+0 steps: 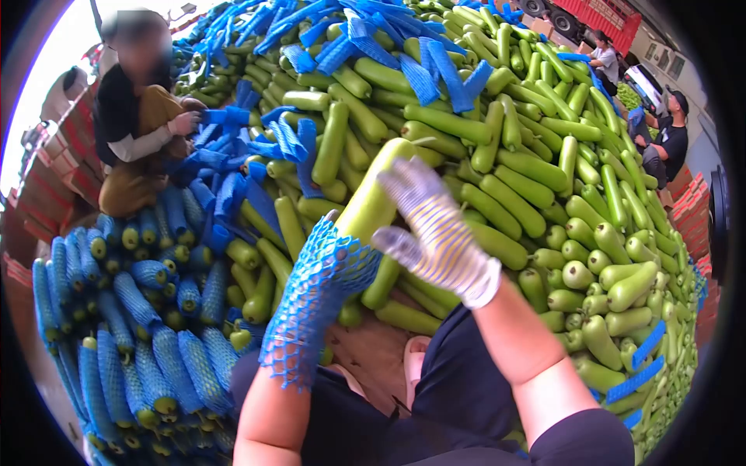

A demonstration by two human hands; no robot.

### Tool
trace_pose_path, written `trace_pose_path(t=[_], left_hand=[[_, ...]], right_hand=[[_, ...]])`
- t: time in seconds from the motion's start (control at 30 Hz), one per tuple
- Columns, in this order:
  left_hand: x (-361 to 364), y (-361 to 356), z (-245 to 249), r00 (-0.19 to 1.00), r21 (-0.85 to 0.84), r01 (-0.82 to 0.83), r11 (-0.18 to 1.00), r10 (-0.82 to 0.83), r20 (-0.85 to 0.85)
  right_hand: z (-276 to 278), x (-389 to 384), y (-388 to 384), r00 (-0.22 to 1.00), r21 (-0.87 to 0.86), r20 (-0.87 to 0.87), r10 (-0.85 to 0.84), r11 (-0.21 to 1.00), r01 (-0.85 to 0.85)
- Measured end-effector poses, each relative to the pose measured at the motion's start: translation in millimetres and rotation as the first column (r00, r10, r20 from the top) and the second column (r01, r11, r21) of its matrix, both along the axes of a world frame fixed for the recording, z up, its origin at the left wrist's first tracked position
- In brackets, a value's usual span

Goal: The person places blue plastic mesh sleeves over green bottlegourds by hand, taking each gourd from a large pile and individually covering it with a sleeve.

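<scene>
A pale green gourd (374, 194) stands tilted in front of me, its lower end at my left hand (330, 245). Blue foam netting (299, 318) is stretched over that hand and forearm, and the fingers under it are closed around the gourd's lower end. My right hand (435, 225), in a striped glove, is beside the gourd's right side, thumb and fingers spread apart. Its fingertips are close to the gourd; whether they touch it I cannot tell.
Bare gourds (513, 202) are heaped ahead and right. Netted gourds (151, 365) are stacked at left. Loose blue nets (443, 70) lie on the heap. A person (140, 109) sits at left; two more people (670, 136) are at far right. Boxes (58, 179) stand at left.
</scene>
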State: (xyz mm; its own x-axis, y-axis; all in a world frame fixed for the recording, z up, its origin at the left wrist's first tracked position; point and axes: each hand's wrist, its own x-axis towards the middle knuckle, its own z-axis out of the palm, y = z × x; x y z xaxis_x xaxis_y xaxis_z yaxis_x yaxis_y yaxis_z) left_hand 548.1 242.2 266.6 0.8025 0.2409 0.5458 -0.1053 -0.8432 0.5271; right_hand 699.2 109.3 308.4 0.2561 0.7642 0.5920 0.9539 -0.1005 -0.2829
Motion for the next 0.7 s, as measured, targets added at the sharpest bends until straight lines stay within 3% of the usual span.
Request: trace_pose_path(t=[0.03,0.07,0.1,0.13,0.17,0.2,0.23,0.27,0.3,0.33,0.37,0.4,0.43,0.5,0.53,0.57,0.6,0.63,0.67,0.7], left_hand=[[3,0,-9,0.992,-0.063,-0.034,0.997,0.041,0.122],[12,0,-36,0.979,-0.751,0.149,0.643,0.008,0.201],[12,-1,-39,0.935,-0.906,0.344,0.245,-0.004,0.354],[5,4,-38,0.990,-0.679,0.080,0.730,0.023,0.142],[3,10,-29,0.987,-0.189,-0.162,0.969,0.160,-0.027],[11,7,-20,0.953,-0.160,-0.241,0.957,0.265,0.145],[10,10,-7,0.937,0.089,-0.342,0.935,0.347,-0.045],[10,17,-5,0.916,0.238,-0.321,0.917,0.364,-0.166],[10,25,-7,0.875,0.376,-0.276,0.885,0.393,-0.282],[8,28,-14,0.873,0.381,-0.281,0.881,0.399,-0.280],[4,27,-21,0.934,0.171,-0.318,0.932,0.340,-0.114],[1,27,-27,0.951,-0.047,-0.299,0.953,0.302,0.067],[-2,27,-30,0.952,-0.045,-0.297,0.954,0.299,0.064],[-5,23,-23,0.959,0.113,-0.260,0.959,0.270,-0.087],[-8,27,-24,0.961,0.236,-0.230,0.944,0.259,-0.097],[-6,24,-22,0.962,0.235,-0.226,0.945,0.254,-0.096],[-1,21,-17,0.949,0.165,-0.225,0.960,0.254,-0.187],[5,18,-11,0.928,0.094,-0.230,0.969,0.248,-0.278],[9,5,17,0.908,-0.065,-0.253,0.965,0.214,-0.360],[5,-11,46,0.864,-0.022,-0.255,0.967,0.217,-0.454]], right_hand=[[-12,-16,11,0.998,-0.080,-0.060,-0.006,0.997,0.001],[-23,-31,19,0.990,-0.007,-0.137,0.021,1.000,-0.023],[-19,-39,25,0.995,-0.009,-0.081,0.063,0.998,-0.064],[-23,-47,30,0.979,0.042,-0.165,0.116,0.993,-0.111],[-26,-51,35,0.957,0.098,-0.234,0.170,0.984,-0.151],[-29,-51,39,0.920,0.197,-0.337,0.201,0.970,-0.140],[-36,-44,42,0.861,0.253,-0.445,0.245,0.957,-0.142],[-31,-44,40,0.520,0.237,-0.809,0.274,0.962,-0.138],[-26,-45,38,0.048,0.215,-0.973,0.224,0.965,-0.147],[-32,-42,40,0.000,0.304,-0.951,0.308,0.937,-0.171],[-32,-42,40,-0.002,0.307,-0.950,0.312,0.936,-0.173],[-31,-42,39,-0.022,0.215,-0.976,0.216,0.950,-0.224],[-30,-43,38,-0.039,0.123,-0.992,0.117,0.954,-0.274],[-29,-40,39,-0.030,0.090,-0.996,0.084,0.943,-0.320],[-28,-39,38,-0.054,0.169,-0.986,0.160,0.912,-0.374],[-27,-39,36,-0.081,0.246,-0.969,0.234,0.871,-0.425],[-32,-42,38,-0.018,0.360,-0.925,0.379,0.864,-0.352],[-31,-44,37,-0.018,0.359,-0.926,0.378,0.865,-0.351],[-26,-46,36,-0.103,0.379,-0.925,0.365,0.886,-0.266],[-22,-48,35,-0.190,0.388,-0.915,0.355,0.904,-0.178]])
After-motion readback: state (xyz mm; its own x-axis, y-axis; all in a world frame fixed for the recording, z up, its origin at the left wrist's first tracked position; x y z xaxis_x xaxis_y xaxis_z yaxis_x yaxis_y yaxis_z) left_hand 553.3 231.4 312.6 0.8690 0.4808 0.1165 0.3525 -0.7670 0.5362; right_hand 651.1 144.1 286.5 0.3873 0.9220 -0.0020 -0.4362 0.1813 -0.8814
